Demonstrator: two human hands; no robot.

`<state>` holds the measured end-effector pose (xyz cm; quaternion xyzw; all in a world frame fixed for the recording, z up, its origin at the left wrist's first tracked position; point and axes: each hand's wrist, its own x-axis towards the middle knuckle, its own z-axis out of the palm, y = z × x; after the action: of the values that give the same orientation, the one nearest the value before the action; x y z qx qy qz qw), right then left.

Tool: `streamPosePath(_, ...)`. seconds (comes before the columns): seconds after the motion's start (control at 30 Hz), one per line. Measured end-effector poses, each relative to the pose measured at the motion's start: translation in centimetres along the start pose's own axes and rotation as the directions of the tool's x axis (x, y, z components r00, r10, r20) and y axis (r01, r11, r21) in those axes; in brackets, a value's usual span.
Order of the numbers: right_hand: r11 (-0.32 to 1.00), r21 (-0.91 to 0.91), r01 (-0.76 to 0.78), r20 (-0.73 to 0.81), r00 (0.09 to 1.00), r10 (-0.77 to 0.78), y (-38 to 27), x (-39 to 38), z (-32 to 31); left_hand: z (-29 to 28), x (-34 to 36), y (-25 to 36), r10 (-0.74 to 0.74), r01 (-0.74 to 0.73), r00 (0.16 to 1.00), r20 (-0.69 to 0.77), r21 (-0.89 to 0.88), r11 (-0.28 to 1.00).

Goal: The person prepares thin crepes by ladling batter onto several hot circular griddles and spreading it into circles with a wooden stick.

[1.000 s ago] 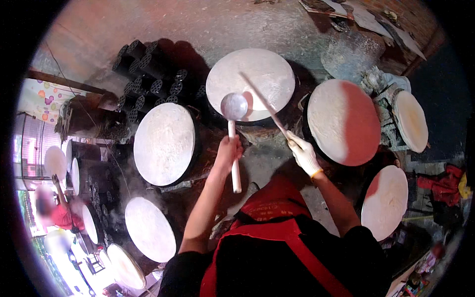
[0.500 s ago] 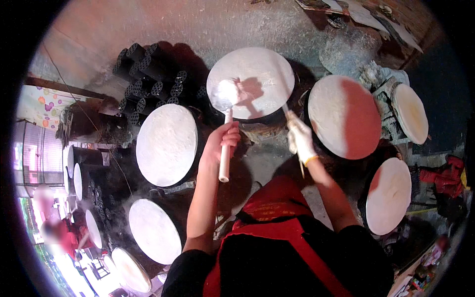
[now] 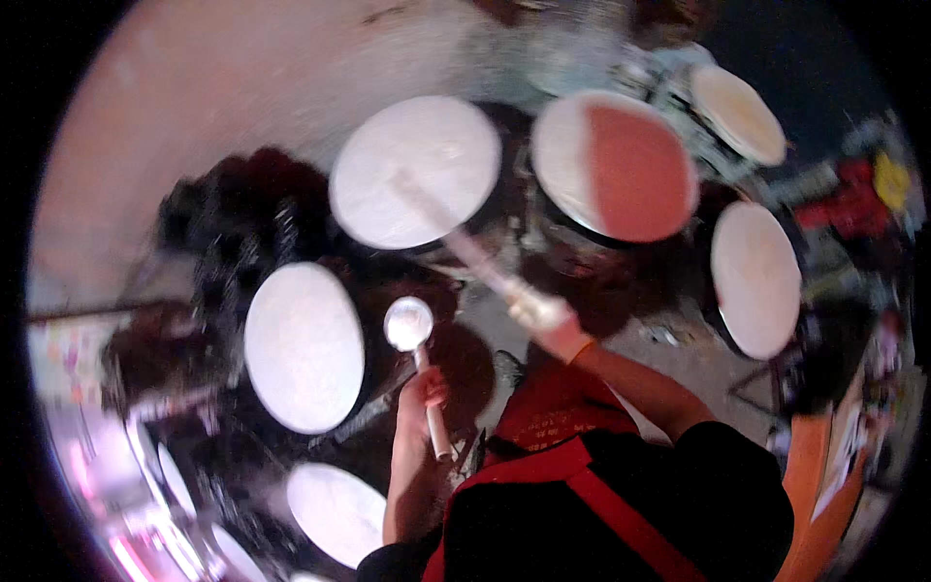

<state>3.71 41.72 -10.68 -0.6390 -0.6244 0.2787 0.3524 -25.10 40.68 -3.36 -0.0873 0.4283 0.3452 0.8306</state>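
My left hand is wrapped round the pale handle of a ladle, whose round bowl looks white and shiny inside. The bowl hangs over the dark gap between two round white discs. My right hand, in a whitish glove, grips a long pale wooden stick, smeared by motion. The stick slants up and left, its far end over the round white-topped disc ahead of me. Whether it touches that surface I cannot tell.
More white-topped discs on dark rims stand around me: one at the left, one partly in red shade, one at the right. Black cylindrical blocks are stacked by the wall. Red and yellow things lie far right.
My view has swung to the right. The ladle has come off the far disc, back toward me, and its white heap no longer shows. The stick now reaches across that disc.
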Motion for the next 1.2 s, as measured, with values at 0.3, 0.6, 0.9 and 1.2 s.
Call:
streamPosePath(0.3, 0.928, -0.225, -0.297, -0.202, 0.946, 0.253, -1.9, -6.8, -11.0, 0.6, 1.2, -3.9, -0.181, 0.178, 0.983, -0.025, 0.353, 0.918)
streamPosePath(0.6, 0.63, -0.547, -0.551, -0.527, 0.812, 0.251, 20.0, -14.8, -35.1, 13.8, 1.1, -15.3, -0.383, 0.429, 0.894, 0.234, -0.198, 0.881)
streamPosePath(0.9, 0.537, -0.314, -0.783, -0.695, 0.575, 0.433, 33.7, -19.8, -56.4, 20.4, -1.0, -26.7, -0.154, 0.158, 0.982, 0.107, -0.024, 0.987)
streamPosePath(1.2, 0.715, -0.239, -0.657, -0.56, 0.695, 0.451, 35.7, -15.0, -58.8, 24.7, -2.0, -31.9, -0.117, 0.131, 0.986, 0.12, -0.11, 0.985)
